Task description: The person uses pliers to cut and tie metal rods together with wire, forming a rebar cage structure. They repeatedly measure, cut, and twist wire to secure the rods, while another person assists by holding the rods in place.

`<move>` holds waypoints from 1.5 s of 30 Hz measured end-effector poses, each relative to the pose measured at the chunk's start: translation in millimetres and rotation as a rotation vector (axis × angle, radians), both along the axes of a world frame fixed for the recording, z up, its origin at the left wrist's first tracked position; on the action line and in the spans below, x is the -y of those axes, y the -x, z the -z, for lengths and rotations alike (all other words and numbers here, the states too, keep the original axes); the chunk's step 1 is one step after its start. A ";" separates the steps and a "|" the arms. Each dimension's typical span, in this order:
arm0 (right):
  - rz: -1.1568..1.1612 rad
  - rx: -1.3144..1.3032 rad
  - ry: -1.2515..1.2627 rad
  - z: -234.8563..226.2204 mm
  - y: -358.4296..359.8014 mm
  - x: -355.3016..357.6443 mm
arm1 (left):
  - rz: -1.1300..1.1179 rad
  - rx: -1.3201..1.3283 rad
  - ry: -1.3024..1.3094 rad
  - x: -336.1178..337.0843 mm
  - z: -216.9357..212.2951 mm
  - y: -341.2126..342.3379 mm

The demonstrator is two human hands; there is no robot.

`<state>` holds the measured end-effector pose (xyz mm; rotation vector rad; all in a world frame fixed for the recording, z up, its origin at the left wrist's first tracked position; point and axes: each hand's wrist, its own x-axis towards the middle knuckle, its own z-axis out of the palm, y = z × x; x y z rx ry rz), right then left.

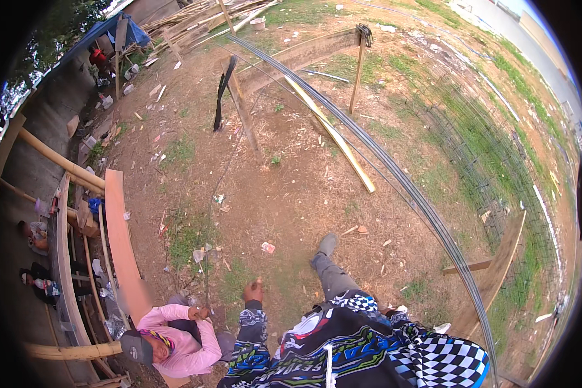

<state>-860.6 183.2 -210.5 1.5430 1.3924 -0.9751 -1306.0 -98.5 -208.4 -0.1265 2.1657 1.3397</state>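
Note:
My left hand [253,290] hangs over the bare ground in front of me, its fingers curled in, and I see nothing in it. Only a small dark part of my right hand [388,313] shows past the checkered jersey [368,343]; its fingers are hidden. To my left, a person in a pink top and dark cap [187,343] crouches with hands together. A long bundle of thin steel bars [401,178] curves past on my right, apart from both hands. One grey shoe [328,244] of mine is forward on the dirt.
A wooden board frame on posts [304,59] carries the bars ahead, with a yellowish plank [333,139] below. Wire rebar mesh [491,155] lies right, near an upright board [503,265]. Bamboo poles [61,158], a reddish plank [118,233] and other people are left.

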 end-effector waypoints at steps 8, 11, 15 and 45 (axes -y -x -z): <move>0.168 -0.226 -0.042 53.8 142.9 -134.2 | 0.961 -0.706 -0.121 -406.7 -255.8 78.5; 0.313 -0.354 -0.139 84.7 175.6 -198.2 | 1.200 -1.018 -0.273 -525.3 -303.0 119.8; 0.563 -0.539 -0.173 -63.0 310.8 -255.2 | 1.815 -1.092 -0.079 -617.8 -262.1 180.2; 2.142 0.047 -0.222 4.7 770.1 10.2 | 2.573 -0.396 -0.366 -690.7 -254.9 239.1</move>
